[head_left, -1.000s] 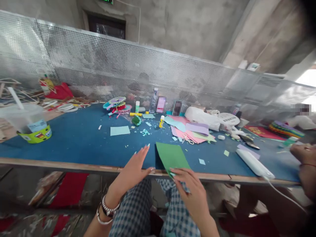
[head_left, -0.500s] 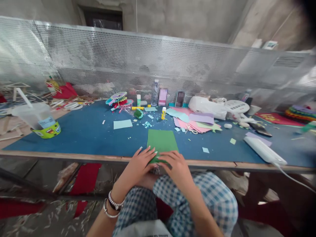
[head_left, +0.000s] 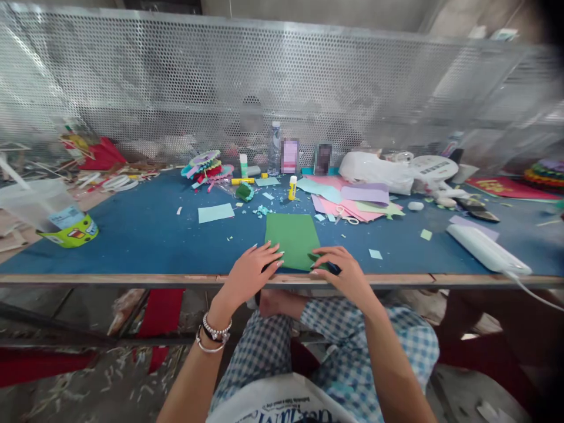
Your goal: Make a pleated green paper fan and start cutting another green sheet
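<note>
A sheet of green paper [head_left: 293,235] lies near the front edge of the blue table top, its near edge close to the wooden rim. My left hand [head_left: 254,269] rests at the paper's lower left, fingers stretched out and the fingertips over its edge. At the lower right corner is my right hand [head_left: 342,271], fingers bent and thumb apart from them, the tips touching the paper. Part of that corner is hidden under the right fingers.
Beyond the paper stand a yellow glue stick [head_left: 292,188] and a water bottle [head_left: 275,148]. Scissors [head_left: 350,220] lie by stacked coloured paper [head_left: 365,194]. At left is a plastic cup [head_left: 66,220]; at right, a white corded power strip [head_left: 487,249]. A perforated metal panel [head_left: 176,76] backs the table.
My hands have moved apart, the right one sliding toward the paper's right corner. More of the green sheet's near part shows, lying flat. The view has tipped downward.
</note>
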A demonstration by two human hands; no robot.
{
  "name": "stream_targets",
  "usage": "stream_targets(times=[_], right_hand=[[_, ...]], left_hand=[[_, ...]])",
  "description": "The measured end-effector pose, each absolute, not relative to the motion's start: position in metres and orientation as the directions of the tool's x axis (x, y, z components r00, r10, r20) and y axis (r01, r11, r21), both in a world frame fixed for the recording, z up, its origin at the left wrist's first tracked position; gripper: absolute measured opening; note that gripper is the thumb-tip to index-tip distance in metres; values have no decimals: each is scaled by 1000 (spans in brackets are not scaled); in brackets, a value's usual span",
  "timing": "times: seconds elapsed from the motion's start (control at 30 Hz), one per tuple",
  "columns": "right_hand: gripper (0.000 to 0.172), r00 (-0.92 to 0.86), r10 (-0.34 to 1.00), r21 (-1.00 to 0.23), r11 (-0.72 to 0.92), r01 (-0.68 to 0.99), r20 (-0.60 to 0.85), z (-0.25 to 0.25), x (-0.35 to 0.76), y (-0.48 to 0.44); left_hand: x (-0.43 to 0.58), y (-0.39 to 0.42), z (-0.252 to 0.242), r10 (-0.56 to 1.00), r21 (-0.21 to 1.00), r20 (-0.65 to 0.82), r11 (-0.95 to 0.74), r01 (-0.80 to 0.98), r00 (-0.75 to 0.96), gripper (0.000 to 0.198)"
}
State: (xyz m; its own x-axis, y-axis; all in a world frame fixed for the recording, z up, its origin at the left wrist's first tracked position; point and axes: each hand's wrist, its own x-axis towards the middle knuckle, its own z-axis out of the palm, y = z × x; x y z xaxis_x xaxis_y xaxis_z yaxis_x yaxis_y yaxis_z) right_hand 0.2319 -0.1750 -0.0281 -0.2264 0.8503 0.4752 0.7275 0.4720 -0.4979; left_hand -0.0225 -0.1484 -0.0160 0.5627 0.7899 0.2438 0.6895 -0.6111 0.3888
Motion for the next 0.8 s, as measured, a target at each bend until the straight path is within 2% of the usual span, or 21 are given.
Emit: stream_targets(times=[0.23,0.47,0.8], right_hand=[[17,-190,858,-463,429,775,478,-29,227,-181],[30,-82,867,-499,357,790,491,-32,221,-177],[29,-61,868,-460,319,829,492,-33,221,-175]], left_hand=[[-19,-152,-24,810,377,294,-586,718,507,45],[-19,-154,-19,807,364,293,-591,720,514,42],[-19,-152,-20,800,336,307,-597,728,515,44]])
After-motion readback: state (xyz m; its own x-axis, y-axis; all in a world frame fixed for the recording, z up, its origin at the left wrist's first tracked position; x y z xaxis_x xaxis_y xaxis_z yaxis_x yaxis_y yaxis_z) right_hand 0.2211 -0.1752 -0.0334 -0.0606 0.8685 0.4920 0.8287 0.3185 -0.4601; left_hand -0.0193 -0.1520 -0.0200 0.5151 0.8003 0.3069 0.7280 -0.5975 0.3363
